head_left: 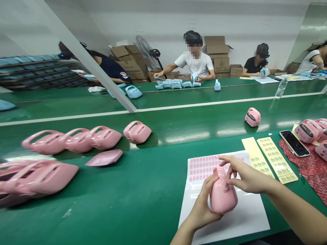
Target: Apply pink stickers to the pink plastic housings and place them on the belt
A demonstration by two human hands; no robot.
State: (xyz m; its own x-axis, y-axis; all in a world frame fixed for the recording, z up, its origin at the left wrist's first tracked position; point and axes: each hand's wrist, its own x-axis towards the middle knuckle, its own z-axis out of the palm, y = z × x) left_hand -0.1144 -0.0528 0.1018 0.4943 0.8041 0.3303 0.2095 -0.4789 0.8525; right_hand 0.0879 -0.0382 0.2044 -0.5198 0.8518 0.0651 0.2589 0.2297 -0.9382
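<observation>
A glossy pink plastic housing [222, 200] with a loop handle stands tilted in my left hand [204, 204], whose fingers and thumb wrap round its left side and base. My right hand [242, 173] is at the housing's upper right side. Its index finger reaches past the handle, while the thumb and a curled finger come together against the pink surface; anything between them is too small to make out. Beneath both hands lies a white sheet [189, 211] with rows of small pink stickers [201, 166] along its far part.
Yellow sticker strips [277, 158], a phone [294, 143] and pink housings [308, 131] on red bubble wrap [315, 177] lie right. More pink housings [48, 177] and a pink shell piece [106, 158] sit left. Beyond stand a bottle [281, 87] and co-workers [196, 64] with blue housings.
</observation>
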